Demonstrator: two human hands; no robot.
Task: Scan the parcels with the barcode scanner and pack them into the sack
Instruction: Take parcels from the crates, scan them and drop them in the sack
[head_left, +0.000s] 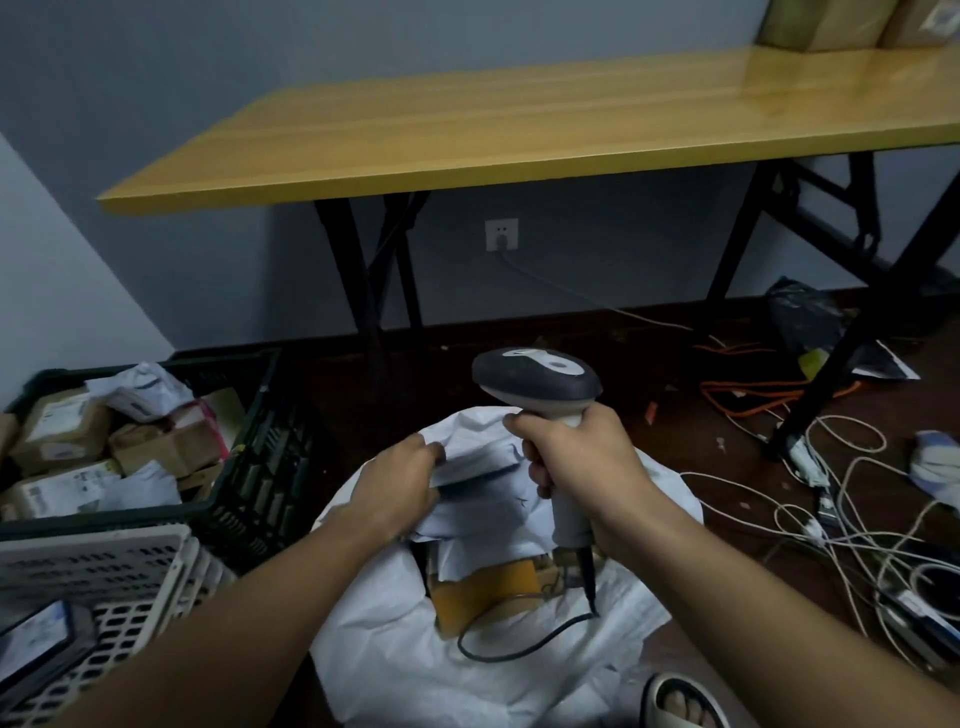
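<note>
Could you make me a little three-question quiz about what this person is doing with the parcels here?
1. True or false: the right hand grips the barcode scanner by its handle.
2. What does the left hand hold? A) a brown box B) a white soft parcel C) a phone
3. Fill in: parcels waiting to be scanned lie in the dark ____ on the person's left.

Key
1. True; the scanner's head points away from the person.
2. B; the fingers pinch the white soft parcel above the open white sack, where a yellow parcel already lies.
3. Crate; the dark crate holds brown boxes and white bags.
</note>
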